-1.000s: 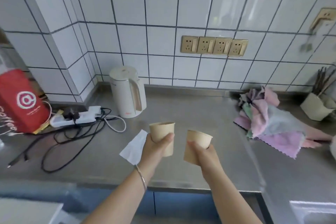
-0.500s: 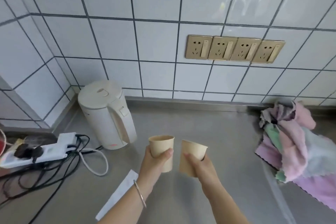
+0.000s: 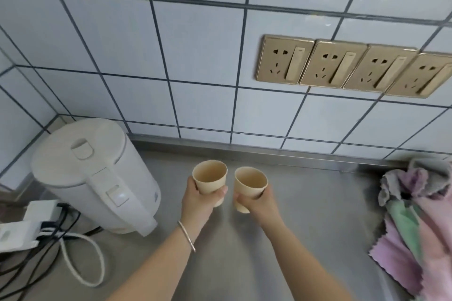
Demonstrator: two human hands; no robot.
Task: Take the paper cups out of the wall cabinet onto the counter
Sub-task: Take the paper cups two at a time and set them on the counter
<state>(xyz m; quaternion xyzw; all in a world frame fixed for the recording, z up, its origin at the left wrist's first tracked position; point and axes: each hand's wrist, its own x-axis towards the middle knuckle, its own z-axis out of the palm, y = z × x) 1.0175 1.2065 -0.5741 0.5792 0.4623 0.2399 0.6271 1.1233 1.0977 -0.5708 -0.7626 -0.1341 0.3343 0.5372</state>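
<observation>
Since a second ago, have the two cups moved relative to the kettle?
Yes. Both paper cups have gone farther back toward the tiled wall, now level with the kettle rather than in front of it.

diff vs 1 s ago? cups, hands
Both hands carried their cups forward and down toward the counter, nearer the wall; the head moved in too. The left hand keeps its grip on the left cup, the right hand on the right cup. Kettle and cloths unmoved.

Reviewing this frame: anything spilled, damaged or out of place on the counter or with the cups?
Nothing is spilled or damaged. The left hand and right hand each hold an empty paper cup, left cup upright, right cup slightly tilted. Only untidiness: crumpled cloths heaped at right and loose cables beside the kettle.
</observation>
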